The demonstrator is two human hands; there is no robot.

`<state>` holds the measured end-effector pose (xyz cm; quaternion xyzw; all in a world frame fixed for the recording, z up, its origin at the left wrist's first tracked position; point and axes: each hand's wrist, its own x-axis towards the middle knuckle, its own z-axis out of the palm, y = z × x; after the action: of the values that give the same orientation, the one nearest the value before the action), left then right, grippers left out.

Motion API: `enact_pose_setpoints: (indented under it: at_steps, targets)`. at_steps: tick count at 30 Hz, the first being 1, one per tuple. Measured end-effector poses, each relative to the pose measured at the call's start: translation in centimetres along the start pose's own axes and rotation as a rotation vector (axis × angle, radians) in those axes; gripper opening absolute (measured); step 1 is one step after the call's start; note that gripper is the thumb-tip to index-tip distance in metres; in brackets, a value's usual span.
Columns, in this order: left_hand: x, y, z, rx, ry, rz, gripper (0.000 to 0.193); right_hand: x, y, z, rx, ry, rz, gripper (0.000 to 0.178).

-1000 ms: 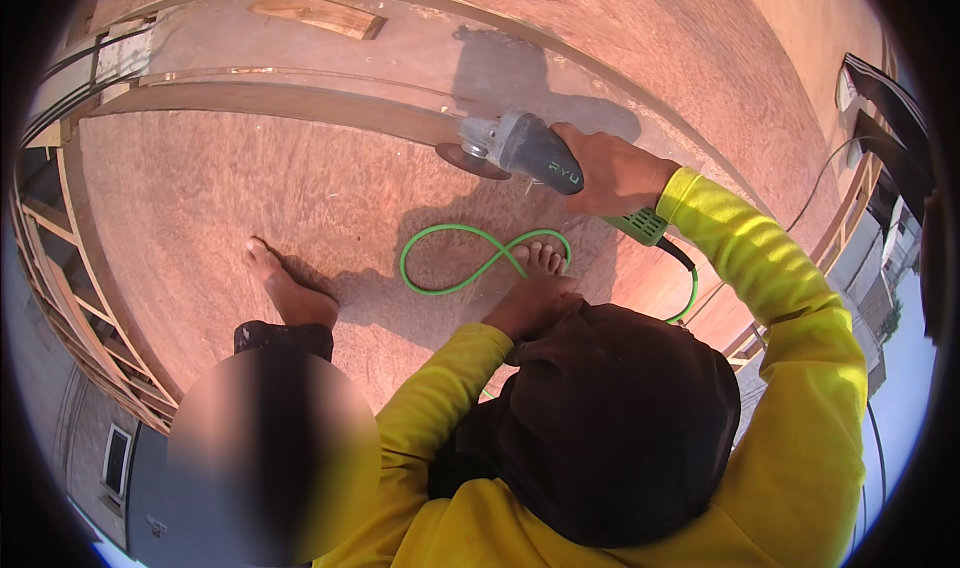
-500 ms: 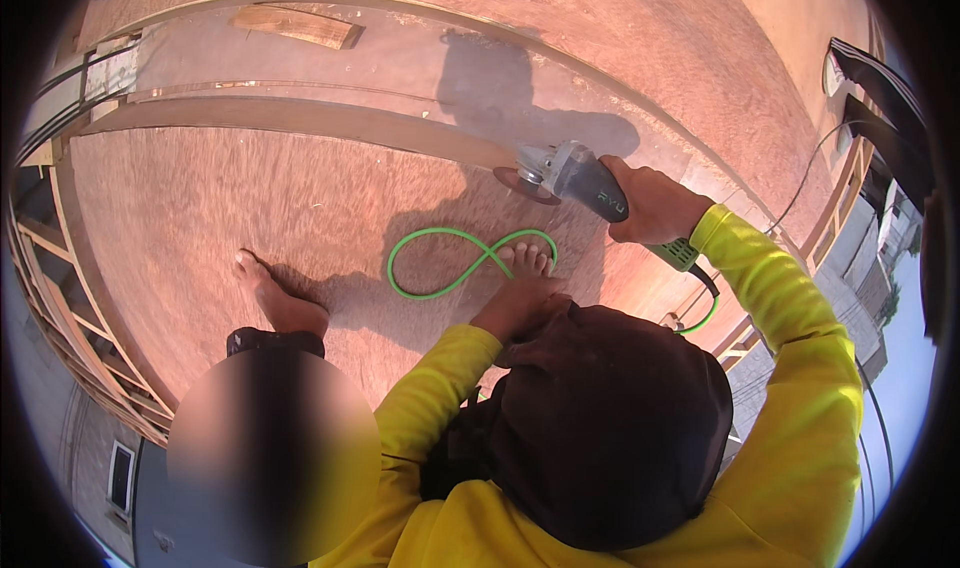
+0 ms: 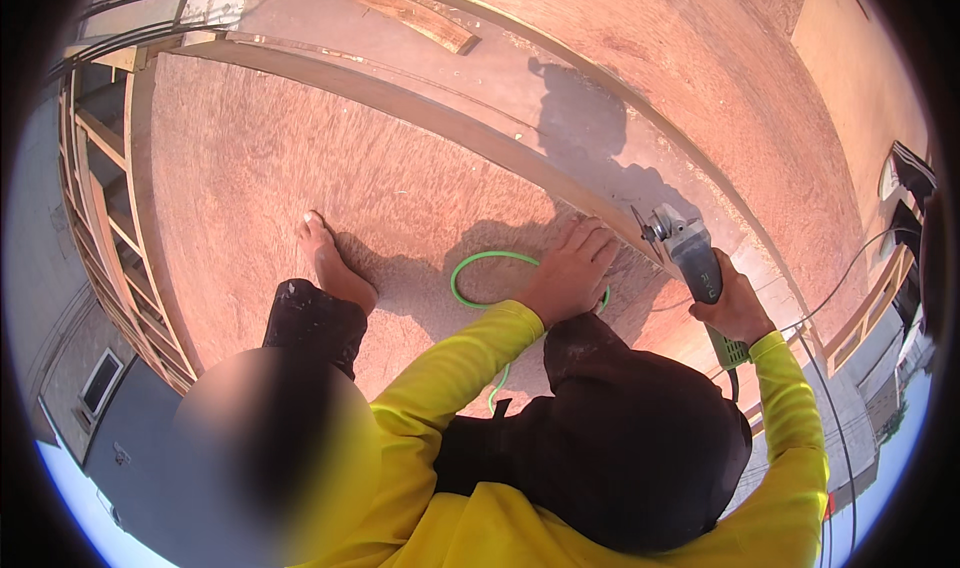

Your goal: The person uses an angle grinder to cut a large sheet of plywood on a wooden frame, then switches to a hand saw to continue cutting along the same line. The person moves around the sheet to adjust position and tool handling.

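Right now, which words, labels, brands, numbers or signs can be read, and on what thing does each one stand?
Angle grinder in the right hand: short pale lettering on its dark body, which I will not copy out.
I can make out no other lettering.

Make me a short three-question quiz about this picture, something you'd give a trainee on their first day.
1. Multiple choice: Which of the person's hands holds the grey-and-green angle grinder? A) left; B) right; C) both.
2. True or false: The person's bare left hand is clenched into a fist.
3. Fill in the blank, top or bottom: The loose, light-brown, flat wooden offcut lies nearer the ___ edge of the picture.

Key:
1. B: the right hand is wrapped around it.
2. False: its fingers are extended.
3. Top.
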<state>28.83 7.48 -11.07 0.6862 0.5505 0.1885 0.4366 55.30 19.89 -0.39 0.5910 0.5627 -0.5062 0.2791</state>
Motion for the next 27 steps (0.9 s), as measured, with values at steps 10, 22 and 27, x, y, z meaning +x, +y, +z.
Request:
enact_pose_setpoints:
  at_steps: [10,22,27]
  targets:
    - [-0.5,-12.5,-12.6,0.7,-0.113,0.048,0.042,2.2,-6.5,-0.1,0.064,0.069,-0.273,0.094]
    - [-6.6,-22.4,-29.3,0.936,0.347,-0.763,0.063,5.4,-15.6,0.0,-0.032,-0.005,-0.436,0.09]
    - [-12.0,-25.0,-37.2,0.863,0.227,-0.921,0.062,7.9,-23.0,0.8,-0.053,-0.024,-0.529,0.089]
